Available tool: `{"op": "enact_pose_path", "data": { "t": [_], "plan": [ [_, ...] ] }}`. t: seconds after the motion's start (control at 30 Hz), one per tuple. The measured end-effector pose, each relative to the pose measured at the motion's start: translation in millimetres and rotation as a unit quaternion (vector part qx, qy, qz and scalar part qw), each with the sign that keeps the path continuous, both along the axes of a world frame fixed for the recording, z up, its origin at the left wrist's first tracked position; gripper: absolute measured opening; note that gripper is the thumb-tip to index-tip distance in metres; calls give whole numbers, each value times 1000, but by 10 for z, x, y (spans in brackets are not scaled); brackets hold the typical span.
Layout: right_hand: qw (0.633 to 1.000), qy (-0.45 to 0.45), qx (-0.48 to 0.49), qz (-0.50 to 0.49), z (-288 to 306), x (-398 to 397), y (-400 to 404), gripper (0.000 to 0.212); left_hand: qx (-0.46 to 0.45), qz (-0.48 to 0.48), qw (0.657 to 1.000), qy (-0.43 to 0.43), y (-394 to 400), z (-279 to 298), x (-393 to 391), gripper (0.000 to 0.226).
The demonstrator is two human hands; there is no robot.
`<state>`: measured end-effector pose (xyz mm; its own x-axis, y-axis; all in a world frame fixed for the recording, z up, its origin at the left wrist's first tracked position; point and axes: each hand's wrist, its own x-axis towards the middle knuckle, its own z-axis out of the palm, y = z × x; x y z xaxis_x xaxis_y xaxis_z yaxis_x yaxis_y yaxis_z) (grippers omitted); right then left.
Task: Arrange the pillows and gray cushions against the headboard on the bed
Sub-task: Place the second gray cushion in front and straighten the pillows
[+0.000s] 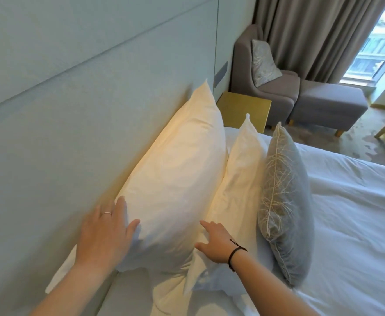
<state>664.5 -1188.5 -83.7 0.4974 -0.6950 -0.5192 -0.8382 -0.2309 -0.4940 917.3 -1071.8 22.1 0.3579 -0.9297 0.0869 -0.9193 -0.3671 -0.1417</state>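
A large white pillow (178, 179) stands upright against the pale padded headboard (73, 99). A second, smaller white pillow (239, 179) leans on its front, and a gray cushion (285, 201) with a pale branch pattern stands upright in front of that. My left hand (106, 233) lies with straight fingers on the near end of the large pillow, by the headboard. My right hand (214, 240) presses with spread fingers into the gap between the two white pillows. A second gray patterned cushion (263, 62) sits on the armchair beyond the bed.
The bed's white sheet (346, 213) stretches to the right. Past the bed's head stands a yellow bedside table (244, 108). Farther back are a gray armchair (275, 87) with a footstool (332, 103), curtains (319, 35) and a window (383, 42).
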Motion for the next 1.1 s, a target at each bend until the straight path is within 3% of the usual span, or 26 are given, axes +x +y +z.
{"op": "enact_pose_path", "data": {
  "t": [0.07,0.13,0.2,0.3,0.37,0.47,0.53,0.6,0.67,0.77,0.9,1.0,1.1],
  "plan": [
    [994,62,-13,88,-10,-105,-60,67,-95,-137,986,30,29,-113,-327,51],
    [976,113,-46,181,28,-152,-172,47,-68,-195,968,144,60,-346,-671,46],
    [953,158,-85,245,78,-169,-340,32,26,-112,947,299,45,-622,-944,51],
    [917,208,-139,309,126,-225,-732,38,71,52,846,526,-67,-1064,-1175,42],
    [896,234,-166,340,137,-246,-1067,41,49,113,806,579,-144,-1293,-1274,19],
    [873,239,-220,363,93,-197,-1538,28,39,161,771,615,-214,-1511,-1368,31],
    [873,244,-233,353,3,-134,-1799,36,13,192,763,617,-250,-1617,-1386,19],
    [859,286,-240,350,-80,-75,-1996,55,-19,210,760,615,-277,-1671,-1394,12],
    [823,336,-265,374,-154,-48,-2129,63,-23,205,761,615,-306,-1672,-1405,20],
    [802,352,-283,390,-185,-47,-2239,39,44,176,755,630,-304,-1623,-1423,47],
    [789,347,-294,413,-140,-20,-2328,15,101,122,820,550,-351,-1578,-1575,49],
    [786,328,-297,432,-74,-100,-2353,30,82,91,860,495,-454,-1504,-1710,42],
    [792,308,-313,424,75,-252,-2380,29,58,48,883,464,-509,-1276,-1817,32]
  ]
}}
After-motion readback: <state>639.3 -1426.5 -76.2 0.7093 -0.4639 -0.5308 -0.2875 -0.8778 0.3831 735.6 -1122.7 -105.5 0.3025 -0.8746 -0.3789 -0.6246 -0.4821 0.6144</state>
